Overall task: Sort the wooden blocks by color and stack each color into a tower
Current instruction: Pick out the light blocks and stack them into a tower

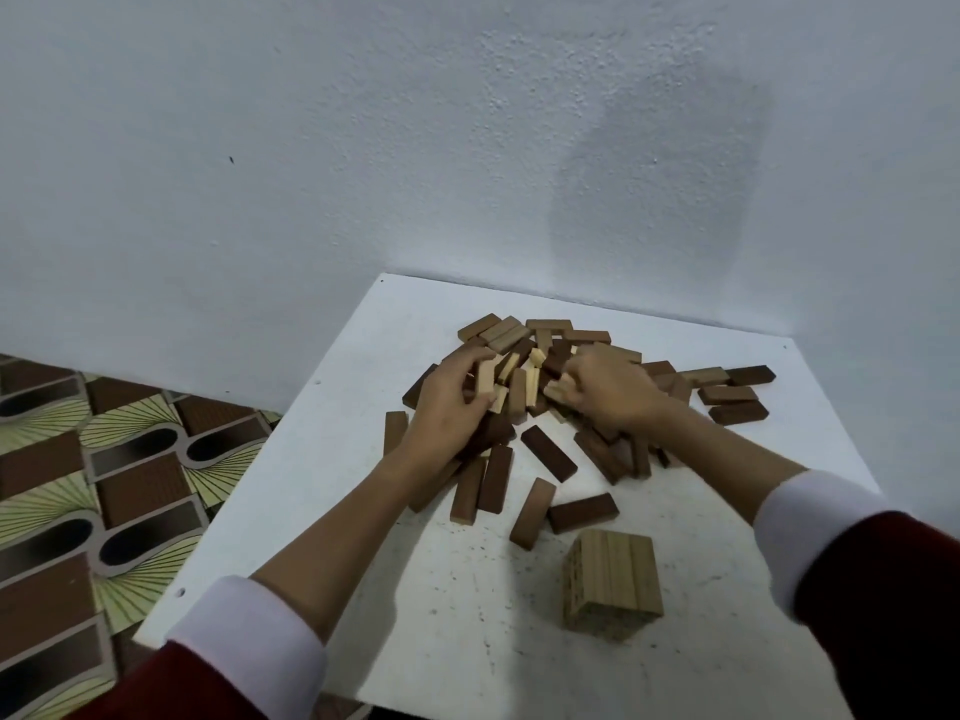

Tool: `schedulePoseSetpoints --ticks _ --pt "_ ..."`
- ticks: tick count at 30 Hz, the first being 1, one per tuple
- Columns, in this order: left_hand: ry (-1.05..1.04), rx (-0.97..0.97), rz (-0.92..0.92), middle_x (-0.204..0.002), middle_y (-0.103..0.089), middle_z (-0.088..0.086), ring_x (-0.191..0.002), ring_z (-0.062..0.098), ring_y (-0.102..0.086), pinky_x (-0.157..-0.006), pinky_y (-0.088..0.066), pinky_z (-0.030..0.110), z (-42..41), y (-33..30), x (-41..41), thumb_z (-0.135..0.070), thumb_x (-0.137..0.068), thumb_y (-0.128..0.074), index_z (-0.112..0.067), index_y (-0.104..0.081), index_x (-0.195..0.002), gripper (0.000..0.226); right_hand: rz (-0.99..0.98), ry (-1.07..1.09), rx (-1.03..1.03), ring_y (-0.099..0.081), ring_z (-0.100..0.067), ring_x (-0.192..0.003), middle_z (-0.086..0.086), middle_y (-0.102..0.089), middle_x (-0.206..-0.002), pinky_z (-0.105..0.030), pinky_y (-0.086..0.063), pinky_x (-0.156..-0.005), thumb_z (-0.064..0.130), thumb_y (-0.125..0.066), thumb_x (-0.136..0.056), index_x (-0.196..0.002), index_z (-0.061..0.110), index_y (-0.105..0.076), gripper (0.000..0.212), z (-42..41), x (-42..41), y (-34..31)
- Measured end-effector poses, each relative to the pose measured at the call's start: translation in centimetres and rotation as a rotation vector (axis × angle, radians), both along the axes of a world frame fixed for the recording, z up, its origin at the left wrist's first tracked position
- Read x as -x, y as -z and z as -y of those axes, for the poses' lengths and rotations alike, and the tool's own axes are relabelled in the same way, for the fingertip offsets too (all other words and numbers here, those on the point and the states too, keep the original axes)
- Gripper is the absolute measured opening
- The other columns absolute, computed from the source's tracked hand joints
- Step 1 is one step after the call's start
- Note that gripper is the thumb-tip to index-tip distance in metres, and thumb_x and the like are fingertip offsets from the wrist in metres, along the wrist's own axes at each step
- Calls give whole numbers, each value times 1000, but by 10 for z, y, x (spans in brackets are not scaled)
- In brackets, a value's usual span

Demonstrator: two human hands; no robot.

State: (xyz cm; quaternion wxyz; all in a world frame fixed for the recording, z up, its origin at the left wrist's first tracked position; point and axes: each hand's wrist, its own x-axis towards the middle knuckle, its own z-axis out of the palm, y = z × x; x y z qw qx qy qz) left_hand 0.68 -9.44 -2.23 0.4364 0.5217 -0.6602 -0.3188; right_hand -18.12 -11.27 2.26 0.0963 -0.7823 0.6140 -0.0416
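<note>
Where patterned floor (78, 485) meets wall (260, 148), a white table (337, 459) stands.

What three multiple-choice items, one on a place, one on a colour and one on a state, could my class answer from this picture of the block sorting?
1. Where does the finished tower stand?
A. On the near part of the white table, in front of the pile
B. On the patterned floor
C. On top of the loose pile

2. What colour are the tower's blocks?
A. Dark brown
B. Light tan
C. White

3. What is the left hand doing?
A. Lying flat on the table
B. Gripping a light block
C. Resting on the tower

Answers: 1 A, the tower stands alone nearer the camera than the pile; 2 B, its top and sides are pale wood; 3 B, its fingers curl round a pale block over the pile.
</note>
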Motion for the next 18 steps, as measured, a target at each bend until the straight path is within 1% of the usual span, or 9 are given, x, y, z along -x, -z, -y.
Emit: schedulePoseSetpoints --ticks 2,4,6,9,11,13,15,17,18 --pt "4 -25 -75 -117 -58 -5 -97 4 -54 -75 -42 4 -10 -6 -3 4 -79 -67 -23 -56 -121 50 164 83 10 -42 -17 -61 -3 -46 -66 -30 -32 -58 25 -55 -90 -60 9 -43 37 -8 3 -24" --pt "26 -57 -155 -119 -57 -5 -98 4 -54 -75 -45 9 -24 -12 -7 2 -75 -72 -24 -55 -123 57 244 104 5 -43 -17 -62 -7 -49 -71 -30 -30 -55 16 -55 -87 -70 2 -53 22 -22 -1 -48" --pt "69 -70 -260 -115 -56 -1 -93 4 -56 -74 -47 12 -39 -20 -9 7 -71 -74 -22 -54 -122 62 308 98 4 -40 -15 -61 -6 -47 -71 -28 -30 -55 16 -58 -87 -73 0 -53 22 -41 -12 -67" --pt "109 -79 -366 -100 -59 2 -86 8 -62 -74 -52 17 -67 -28 -13 12 -70 -73 -22 -54 -117 61 393 81 27 -39 -12 -59 2 -43 -65 -26 -29 -53 21 -58 -90 -62 16 -41 32 -78 -36 -87" --pt "127 -93 -410 -92 -62 2 -81 6 -66 -72 -52 17 -82 -29 -16 14 -71 -72 -22 -53 -114 59 434 94 29 -42 -6 -60 6 -47 -68 -18 -31 -52 23 -56 -92 -65 25 -43 30 -103 -54 -87" --pt "124 -102 -395 -88 -60 -2 -74 -3 -63 -68 -50 13 -96 -25 -21 13 -71 -72 -24 -52 -112 58 502 123 44 -45 -7 -63 2 -54 -76 -13 -33 -53 22 -54 -94 -80 18 -52 15 -124 -71 -73" --pt "98 -116 -362 -92 -59 -5 -73 -8 -59 -65 -47 11 -106 -14 -25 11 -70 -74 -25 -52 -109 58 616 198 43 -49 -9 -68 -3 -58 -84 -16 -36 -53 19 -51 -95 -94 9 -56 11 -137 -85 -45" --pt "52 -122 -300 -106 -58 0 -84 -5 -58 -69 -45 10 -117 3 -31 6 -69 -77 -22 -54 -112 56 684 323 11 -52 -9 -74 -1 -57 -86 -21 -43 -61 18 -49 -96 -98 11 -55 10 -154 -98 -12" --pt "29 -107 -240 -114 -56 2 -92 -2 -56 -74 -42 7 -122 13 -35 2 -68 -79 -22 -55 -113 56 673 366 14 -54 -11 -78 0 -57 -86 -27 -47 -67 18 -48 -96 -97 12 -55 9 -161 -103 5"
